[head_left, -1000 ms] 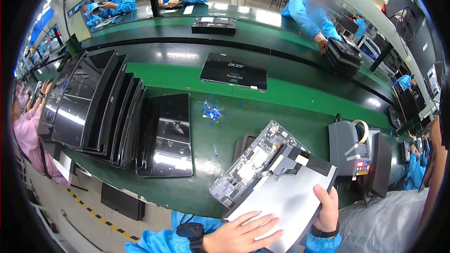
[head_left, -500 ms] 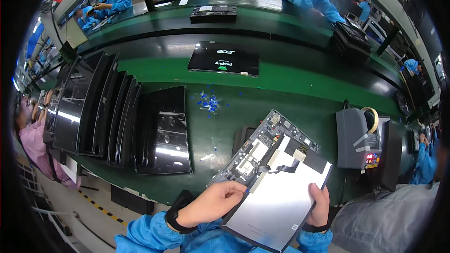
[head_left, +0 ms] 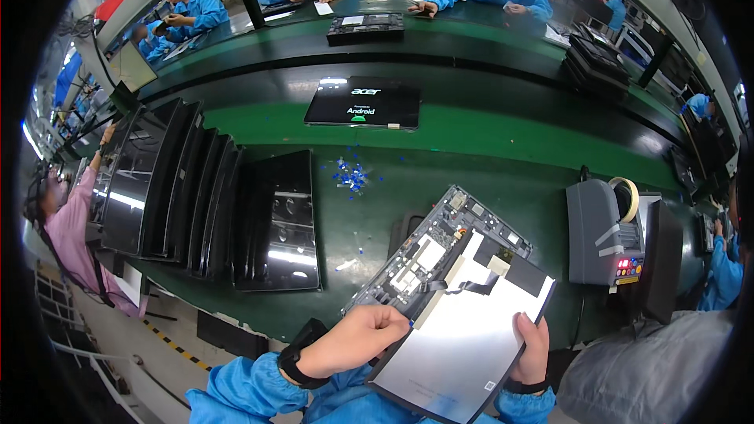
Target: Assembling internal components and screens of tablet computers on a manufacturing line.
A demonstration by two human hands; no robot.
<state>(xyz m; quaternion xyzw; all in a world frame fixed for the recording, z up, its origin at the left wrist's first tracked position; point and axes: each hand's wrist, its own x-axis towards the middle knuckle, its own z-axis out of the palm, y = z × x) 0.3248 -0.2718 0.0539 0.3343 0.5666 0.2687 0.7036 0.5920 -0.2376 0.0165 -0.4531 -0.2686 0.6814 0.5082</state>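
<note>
My right hand (head_left: 532,349) grips the right edge of a display panel (head_left: 463,353), thumb on its silvery back. The panel is tilted, and a black ribbon cable (head_left: 471,286) crosses its upper left part. At the panel's left edge my left hand (head_left: 353,345) is closed in a pinch, with a small blue tab (head_left: 411,323) showing at the fingertips. Partly under the panel lies an opened tablet body (head_left: 404,275) with its circuit board and inner parts exposed. Up and left of it is a pile of small blue scraps (head_left: 349,176).
Black tablet screens (head_left: 169,188) stand in a leaning row at left, one screen (head_left: 279,220) nearest the middle. A lit tablet (head_left: 363,104) lies on the green line ahead. At right stands a grey tape dispenser (head_left: 594,232). Co-workers in blue sit across; a person in pink is at left.
The lit tablet has shifted slightly left relative to the blue scraps. My hands and the panel have barely moved. Across the line co-workers' arms moved, and the person in pink now reaches forward.
</note>
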